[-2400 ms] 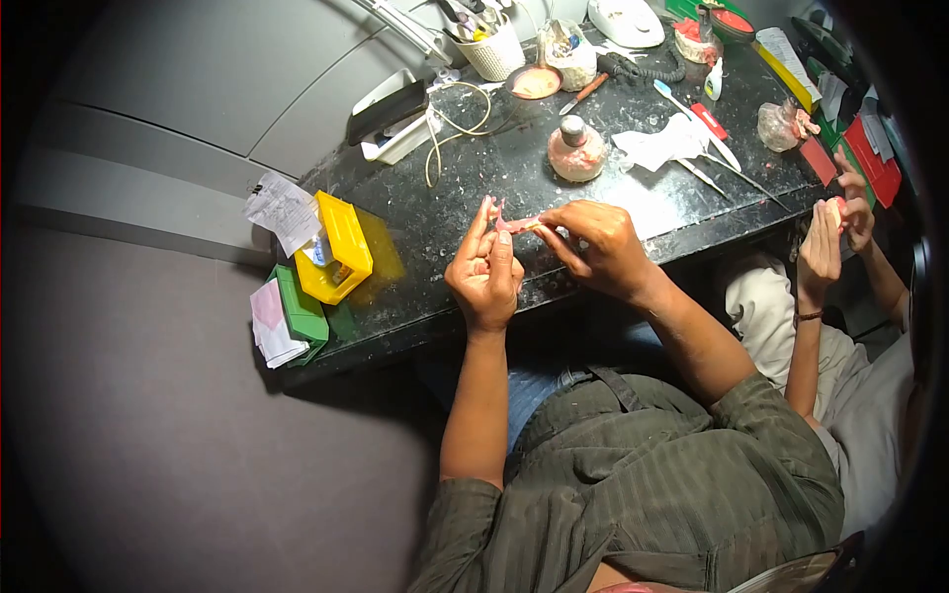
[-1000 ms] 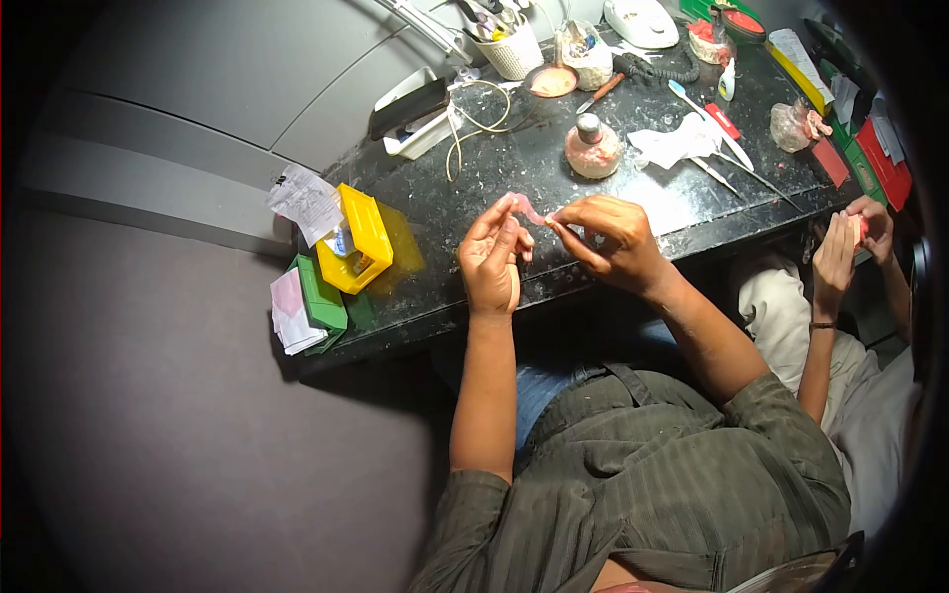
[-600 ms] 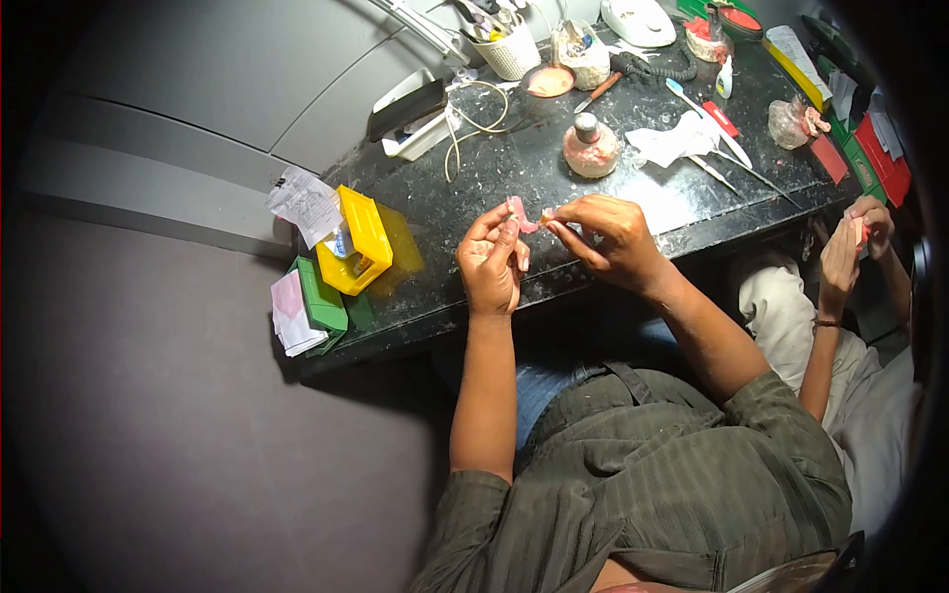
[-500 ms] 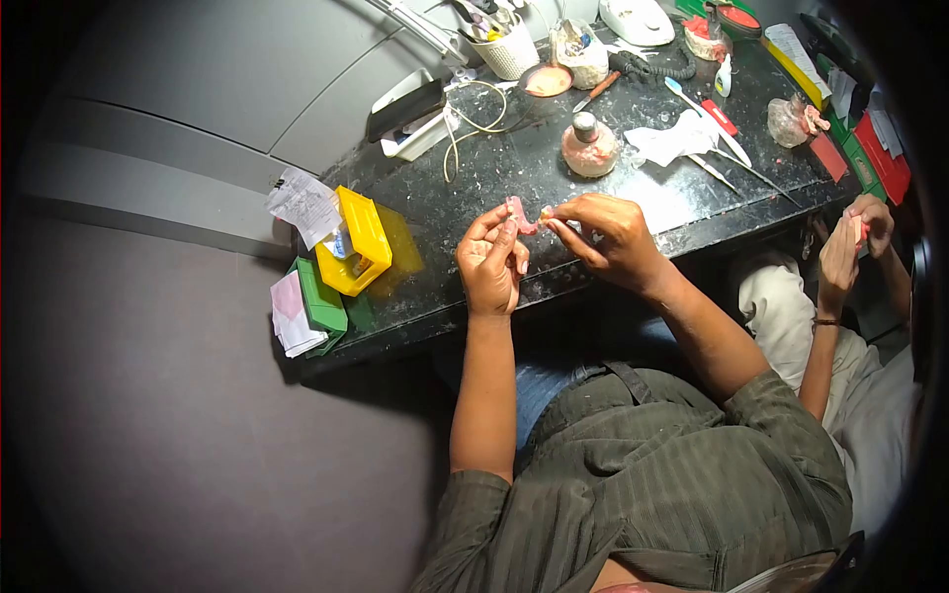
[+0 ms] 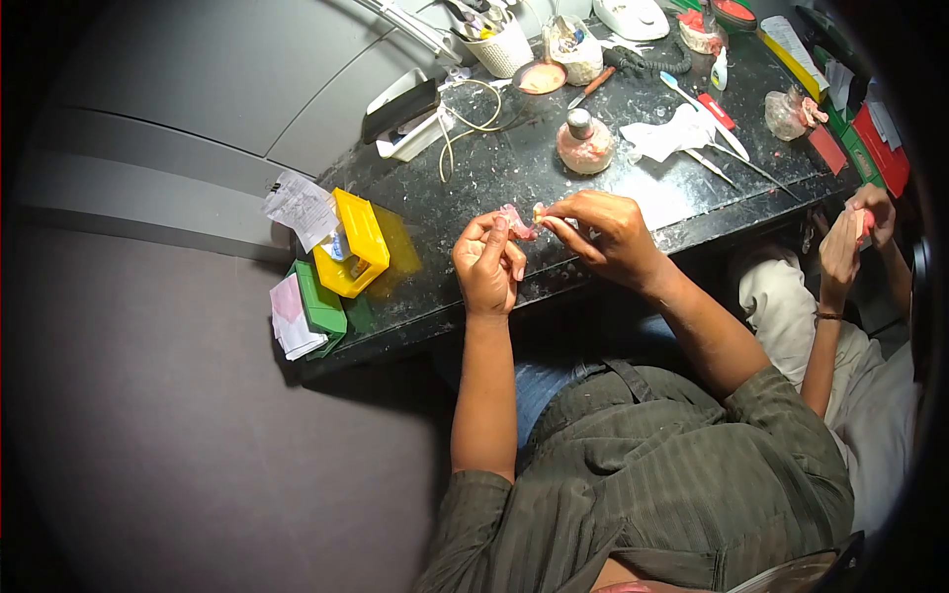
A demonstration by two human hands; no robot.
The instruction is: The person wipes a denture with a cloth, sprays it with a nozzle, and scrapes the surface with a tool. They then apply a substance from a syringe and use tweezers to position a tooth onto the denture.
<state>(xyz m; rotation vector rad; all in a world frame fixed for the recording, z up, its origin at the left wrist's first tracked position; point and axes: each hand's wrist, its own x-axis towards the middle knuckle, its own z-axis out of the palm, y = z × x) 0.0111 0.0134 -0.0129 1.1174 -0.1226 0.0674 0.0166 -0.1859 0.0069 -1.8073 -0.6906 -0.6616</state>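
Observation:
My left hand (image 5: 486, 272) pinches a pink denture piece (image 5: 516, 223) between thumb and fingers, over the front part of the black worktable (image 5: 435, 287). Its curved end points toward my other hand. Close on its right, my right hand (image 5: 615, 229) is closed in a pinch on a small yellowish piece (image 5: 539, 213), too small to name. The two held things sit almost side by side. Beyond them stands a round bottle with a metal cap (image 5: 585, 148), smeared with pink material.
A white cloth (image 5: 667, 136), a toothbrush (image 5: 704, 114) and thin tools lie at the back right. A wax knife (image 5: 593, 87) rests behind the bottle. Yellow (image 5: 354, 247) and green (image 5: 318, 301) bins stand at left. At right, another person's hands (image 5: 845, 242) hold something red.
The pink denture piece has tilted in my left hand, its far part turned down a little. My right hand has shifted slightly left, still pinching the small piece.

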